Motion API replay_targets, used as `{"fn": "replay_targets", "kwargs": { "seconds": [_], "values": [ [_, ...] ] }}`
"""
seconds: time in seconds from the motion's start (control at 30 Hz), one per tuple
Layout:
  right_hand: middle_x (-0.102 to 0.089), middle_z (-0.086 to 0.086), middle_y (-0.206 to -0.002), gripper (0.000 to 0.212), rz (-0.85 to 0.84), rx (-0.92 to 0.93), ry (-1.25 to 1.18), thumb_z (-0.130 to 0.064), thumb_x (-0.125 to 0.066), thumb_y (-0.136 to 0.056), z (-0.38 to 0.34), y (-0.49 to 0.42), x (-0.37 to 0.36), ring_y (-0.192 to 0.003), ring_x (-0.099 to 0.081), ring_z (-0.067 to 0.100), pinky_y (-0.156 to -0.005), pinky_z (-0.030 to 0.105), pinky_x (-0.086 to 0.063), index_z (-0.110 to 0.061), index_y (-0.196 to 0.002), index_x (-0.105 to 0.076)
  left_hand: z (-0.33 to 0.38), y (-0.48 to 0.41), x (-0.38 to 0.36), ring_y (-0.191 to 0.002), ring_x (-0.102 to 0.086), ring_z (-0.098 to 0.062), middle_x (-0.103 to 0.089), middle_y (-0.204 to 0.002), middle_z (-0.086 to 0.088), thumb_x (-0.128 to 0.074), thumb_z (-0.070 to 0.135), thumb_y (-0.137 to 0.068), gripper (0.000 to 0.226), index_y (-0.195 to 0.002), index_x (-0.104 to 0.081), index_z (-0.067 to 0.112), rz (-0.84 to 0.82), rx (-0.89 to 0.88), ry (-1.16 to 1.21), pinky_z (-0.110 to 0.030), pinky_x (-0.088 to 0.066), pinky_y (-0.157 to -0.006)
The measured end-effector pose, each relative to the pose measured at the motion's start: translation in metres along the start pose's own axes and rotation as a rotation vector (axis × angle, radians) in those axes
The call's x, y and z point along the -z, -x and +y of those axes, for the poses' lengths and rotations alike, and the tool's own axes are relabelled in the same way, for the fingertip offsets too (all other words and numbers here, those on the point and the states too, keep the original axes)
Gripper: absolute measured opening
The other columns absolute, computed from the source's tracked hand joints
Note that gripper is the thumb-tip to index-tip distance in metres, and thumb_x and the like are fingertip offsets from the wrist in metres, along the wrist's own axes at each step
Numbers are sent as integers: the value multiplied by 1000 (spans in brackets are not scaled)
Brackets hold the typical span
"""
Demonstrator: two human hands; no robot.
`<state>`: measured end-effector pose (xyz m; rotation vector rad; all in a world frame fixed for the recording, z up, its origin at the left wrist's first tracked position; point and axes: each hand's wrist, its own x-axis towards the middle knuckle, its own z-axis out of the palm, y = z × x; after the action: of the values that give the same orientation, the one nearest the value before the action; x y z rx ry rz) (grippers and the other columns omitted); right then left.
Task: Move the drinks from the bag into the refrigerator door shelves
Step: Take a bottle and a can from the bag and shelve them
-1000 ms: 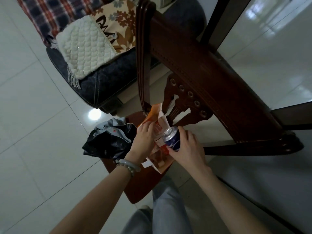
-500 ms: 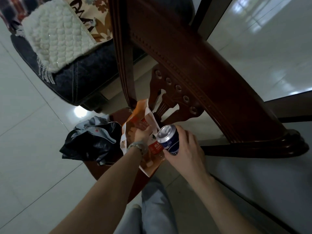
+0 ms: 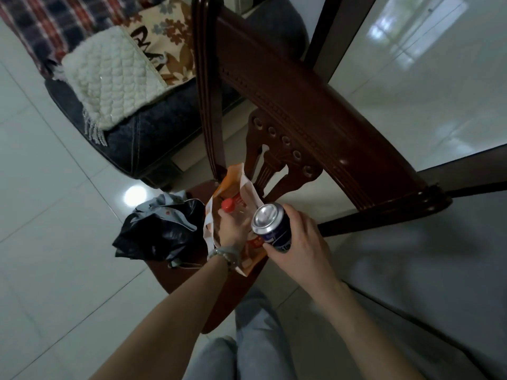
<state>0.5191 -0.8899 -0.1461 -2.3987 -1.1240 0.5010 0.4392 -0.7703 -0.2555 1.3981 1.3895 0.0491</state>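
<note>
Bag (image 3: 248, 193) stands on chair seat (image 3: 175, 278), at its back edge against the backrest (image 3: 301, 116). Left hand (image 3: 233, 229) inside bag, on bottle (image 3: 229, 208). Right hand (image 3: 299, 239) with can (image 3: 270, 226) just right of bag. Crumpled sack (image 3: 162, 229) at seat's left edge.

Large black letters printed on the floral cushion (image 3: 164, 48), partly covered by the white knitted throw (image 3: 109, 78); only fragments visible, no full word legible. White lettering on the blue can (image 3: 274, 234), too blurred to read. Red print on the orange and white bag (image 3: 241, 198), not legible. No numbers or signs readable elsewhere.
</note>
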Motion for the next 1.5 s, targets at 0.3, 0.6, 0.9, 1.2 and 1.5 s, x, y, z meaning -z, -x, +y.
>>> {"fn": "replay_targets", "kwargs": {
  "seconds": [0.3,0.6,0.9,1.2,1.5],
  "values": [
    [-50,11,-127,84,168,16,-62,-30,-80,-66,-34,76,34,-115,-49,25,-84,27,-42,-14,-135,-35,35,82,65,-98,-54,0,-52,-112,4,-75,34,-77,59,-123,-40,23,-101,-546,-136,-15,-41,-76],
    [-52,12,-125,84,430,-18,17,-36,-77,-66,-73,225,44,-114,-50,25,-91,37,-46,-13,-134,-35,17,215,125,-91,-60,-10,-59,-109,9,-79,37,-72,61,-117,-40,25,-181,-984,-373,-32,-52,-74],
    [-56,13,-124,83,723,-267,79,-32,-82,-63,-71,387,78,-113,-52,29,-91,41,-47,-10,-131,-40,-15,343,88,-98,-61,-21,-62,-112,-6,-78,35,-71,67,-123,-43,12,-433,-1274,-552,-29,-48,-76],
    [-58,15,-120,85,956,-608,152,-32,-83,-59,-41,545,105,-110,-55,31,-88,46,-48,-7,-129,-43,-20,470,-5,-94,-62,-22,-62,-105,0,-82,38,-66,67,-118,-46,17,-782,-1401,-596,-30,-47,-73],
    [-58,11,-121,81,1133,-860,239,-30,-82,-62,-6,718,152,-110,-53,29,-90,40,-43,-12,-131,-43,-50,651,-114,-97,-64,-19,-65,-106,5,-81,44,-63,65,-113,-44,25,-1125,-1531,-549,-41,-53,-78]
  ]
}}
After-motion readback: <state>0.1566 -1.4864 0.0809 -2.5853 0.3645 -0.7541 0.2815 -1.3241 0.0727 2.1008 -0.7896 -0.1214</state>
